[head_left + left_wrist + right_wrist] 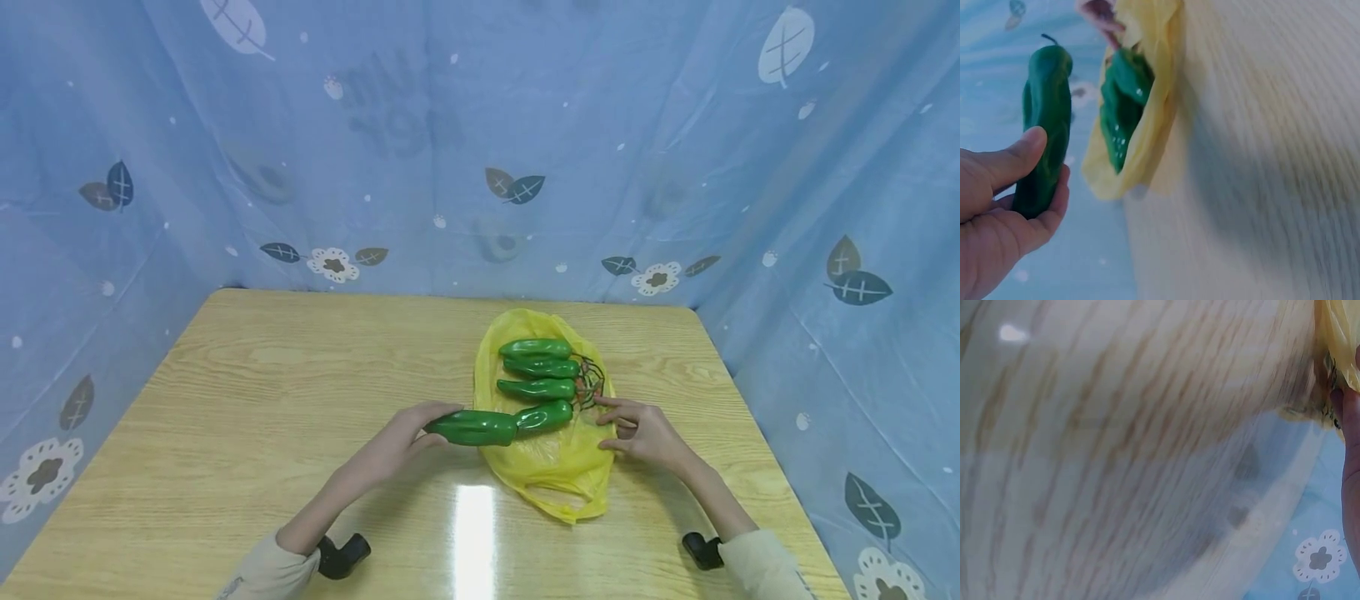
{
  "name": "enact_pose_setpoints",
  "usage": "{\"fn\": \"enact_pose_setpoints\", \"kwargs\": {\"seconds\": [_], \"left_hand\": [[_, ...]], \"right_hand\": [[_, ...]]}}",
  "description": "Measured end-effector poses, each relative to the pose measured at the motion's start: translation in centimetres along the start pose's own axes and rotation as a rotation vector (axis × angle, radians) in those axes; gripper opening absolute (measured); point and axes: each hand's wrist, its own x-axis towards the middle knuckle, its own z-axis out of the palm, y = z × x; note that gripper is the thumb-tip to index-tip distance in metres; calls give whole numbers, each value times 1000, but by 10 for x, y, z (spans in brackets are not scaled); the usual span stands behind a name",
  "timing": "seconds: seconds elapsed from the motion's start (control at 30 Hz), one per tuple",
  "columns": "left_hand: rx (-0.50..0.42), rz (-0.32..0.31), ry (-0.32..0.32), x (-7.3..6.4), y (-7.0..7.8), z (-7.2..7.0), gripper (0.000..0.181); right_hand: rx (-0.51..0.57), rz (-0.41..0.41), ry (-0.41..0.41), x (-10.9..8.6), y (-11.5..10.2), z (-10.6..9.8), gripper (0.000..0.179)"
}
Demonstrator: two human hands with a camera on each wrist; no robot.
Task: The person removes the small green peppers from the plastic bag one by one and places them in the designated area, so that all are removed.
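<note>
My left hand (401,437) grips a glossy green pepper (474,427) between thumb and fingers, its thin stem showing at the top in the left wrist view. That pepper overlaps the left edge of a yellow plastic bag (551,467) in the head view. Several more green peppers (537,389) lie side by side on the bag, one (545,415) of them right by the held pepper's end. At the bag's right edge, my right hand (641,429) rests with its fingertips on the plastic, thumb and fingers apart. A dark stringy tangle (589,382) lies near these fingers.
Bag and peppers are on a light wood-grain table (337,367). A blue patterned curtain (450,150) stands behind the table and along both sides. Each wrist wears a black camera mount, the left one (343,557) and the right one (702,551).
</note>
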Motion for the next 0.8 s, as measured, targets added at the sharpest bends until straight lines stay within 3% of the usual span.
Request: {"fn": "enact_pose_setpoints", "kwargs": {"seconds": [0.2,0.37,0.63,0.8], "left_hand": [[26,-19,23,-9,-5,-12,43],[49,-73,37,-10,-12,-17,44],[75,-105,97,2,-30,-28,43],[75,-90,76,13,-49,-40,44]], "right_hand": [[11,-11,7,0,-1,-1,32],[14,-13,7,-1,-3,-1,32],[22,18,-7,0,-1,-1,31],[9,15,-8,1,0,-1,31]]}}
